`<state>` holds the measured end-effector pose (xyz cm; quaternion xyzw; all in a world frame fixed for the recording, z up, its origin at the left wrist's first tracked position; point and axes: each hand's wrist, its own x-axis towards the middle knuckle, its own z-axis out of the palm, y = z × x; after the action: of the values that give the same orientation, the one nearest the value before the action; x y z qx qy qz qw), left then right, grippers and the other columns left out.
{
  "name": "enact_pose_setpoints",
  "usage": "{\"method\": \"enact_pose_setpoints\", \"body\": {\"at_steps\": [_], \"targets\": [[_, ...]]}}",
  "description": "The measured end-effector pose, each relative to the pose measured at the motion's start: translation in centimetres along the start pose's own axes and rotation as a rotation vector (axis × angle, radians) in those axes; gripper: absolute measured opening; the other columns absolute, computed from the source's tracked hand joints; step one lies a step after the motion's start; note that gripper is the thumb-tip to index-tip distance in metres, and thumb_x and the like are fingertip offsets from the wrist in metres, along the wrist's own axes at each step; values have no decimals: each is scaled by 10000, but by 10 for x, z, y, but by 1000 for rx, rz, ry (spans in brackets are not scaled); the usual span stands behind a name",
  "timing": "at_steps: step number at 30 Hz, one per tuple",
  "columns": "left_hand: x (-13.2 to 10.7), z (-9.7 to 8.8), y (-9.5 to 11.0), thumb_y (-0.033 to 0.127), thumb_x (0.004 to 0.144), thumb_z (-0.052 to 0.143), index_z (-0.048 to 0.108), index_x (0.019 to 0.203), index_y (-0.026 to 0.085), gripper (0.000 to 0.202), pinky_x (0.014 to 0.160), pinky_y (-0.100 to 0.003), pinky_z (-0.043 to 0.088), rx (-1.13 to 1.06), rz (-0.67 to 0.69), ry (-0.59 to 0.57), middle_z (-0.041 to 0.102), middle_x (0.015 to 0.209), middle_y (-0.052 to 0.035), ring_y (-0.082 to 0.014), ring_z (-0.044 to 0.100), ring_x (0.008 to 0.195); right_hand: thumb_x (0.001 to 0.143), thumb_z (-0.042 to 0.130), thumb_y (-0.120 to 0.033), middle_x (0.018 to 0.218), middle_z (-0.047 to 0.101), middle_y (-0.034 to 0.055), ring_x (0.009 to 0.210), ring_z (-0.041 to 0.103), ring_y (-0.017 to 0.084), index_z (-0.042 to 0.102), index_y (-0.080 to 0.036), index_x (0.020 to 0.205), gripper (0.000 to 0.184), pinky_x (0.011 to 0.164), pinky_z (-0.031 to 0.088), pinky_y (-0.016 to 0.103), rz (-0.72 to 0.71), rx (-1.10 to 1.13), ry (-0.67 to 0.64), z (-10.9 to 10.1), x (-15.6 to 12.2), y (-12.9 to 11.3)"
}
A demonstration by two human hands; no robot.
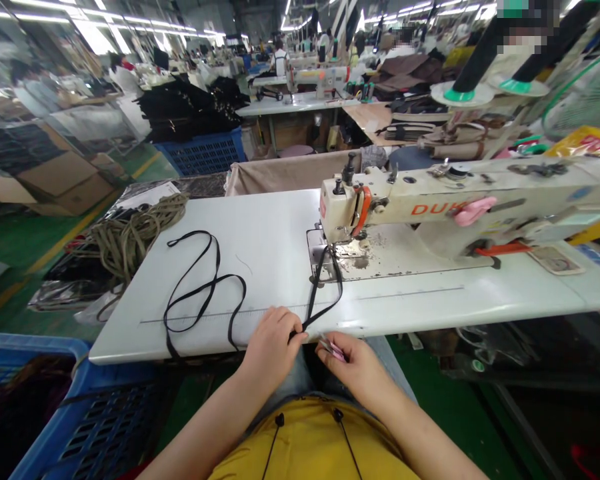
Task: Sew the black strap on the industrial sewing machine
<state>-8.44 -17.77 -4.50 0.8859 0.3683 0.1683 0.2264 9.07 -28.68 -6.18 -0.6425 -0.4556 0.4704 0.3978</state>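
Pinching a black strap (316, 283) between thumb and fingertips, the left hand (275, 333) is hovering at the front edge of the white table (275, 247). The strap is looping down from under the needle end of the sewing machine (430, 193), its two lengths meeting at that pinch. Just beside it, the right hand (355, 365) is curling its fingers round small pink snips (336, 351), thumb pressing against them, tips pointing toward the left hand; whether the blades are parting, I cannot tell. Farther left, another black length (212, 285) is lying in loose curves on the table, reaching the front edge; whether it is joining the strap behind the hand, I cannot tell. Olive straps (130, 233) are sitting piled beyond the table's left edge, and a blue basket (35, 343) is standing below them, near the table's front left corner.
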Motion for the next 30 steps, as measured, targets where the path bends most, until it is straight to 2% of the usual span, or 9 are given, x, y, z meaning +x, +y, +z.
{"method": "enact_pose_setpoints", "body": {"at_steps": [3,7,9,11,14,19,23,26,30], "targets": [[4,-3,3,146,887,666,573,804,215,143,826,-379,470,-167,-77,-40,644,842,-19,-235,598,877,865,630,-440,735,559,-16,713,504,162,665,-187,847,256,678,388,271,5,29,23,0,-2,1],[7,-6,11,353,870,644,618,856,201,155,657,-323,462,-622,-325,-203,652,749,-4,-184,603,670,829,742,-485,977,712,36,905,616,218,731,-179,1095,406,824,453,302,-42,189,-63,2,-5,-5],[8,-6,15,443,829,663,635,924,179,282,619,-308,466,-806,-396,-267,656,720,0,-169,601,609,839,743,-486,936,705,27,869,604,206,747,-175,1026,363,796,441,291,-72,234,-135,5,-8,-7],[9,-5,19,479,793,683,646,972,157,371,626,-303,480,-897,-429,-296,648,686,9,-164,605,593,858,723,-483,775,627,-4,731,525,163,740,-169,886,316,694,388,272,-67,238,-141,9,-10,-6],[8,-5,21,481,797,684,644,915,157,347,622,-287,469,-914,-423,-321,617,648,19,-150,585,587,868,716,-504,657,510,-28,642,415,132,717,-165,769,353,628,319,270,-32,236,-108,11,-14,-2],[5,-6,17,454,885,630,613,825,181,281,582,-255,373,-806,-365,-379,578,676,28,-119,490,594,922,687,-548,747,614,7,730,515,162,770,-167,833,400,735,407,286,-36,328,-146,4,-22,-1],[0,-4,12,442,952,561,595,824,190,285,616,-262,369,-770,-304,-440,538,668,34,-134,476,645,931,693,-577,660,525,-25,668,460,146,785,-180,863,413,742,422,285,-35,360,-148,-1,-27,-3],[-2,-6,11,431,960,553,588,816,193,280,689,-276,421,-744,-274,-425,591,726,12,-152,541,719,932,693,-596,672,531,-24,673,454,144,785,-182,861,430,723,416,277,-34,337,-133,-3,-29,-2],[-2,-11,15,444,956,560,611,1017,187,269,687,-286,469,-755,-348,-341,702,859,-36,-169,619,739,939,685,-602,775,641,4,738,538,165,789,-186,893,431,751,443,286,-22,295,-122,-3,-31,1]]}}
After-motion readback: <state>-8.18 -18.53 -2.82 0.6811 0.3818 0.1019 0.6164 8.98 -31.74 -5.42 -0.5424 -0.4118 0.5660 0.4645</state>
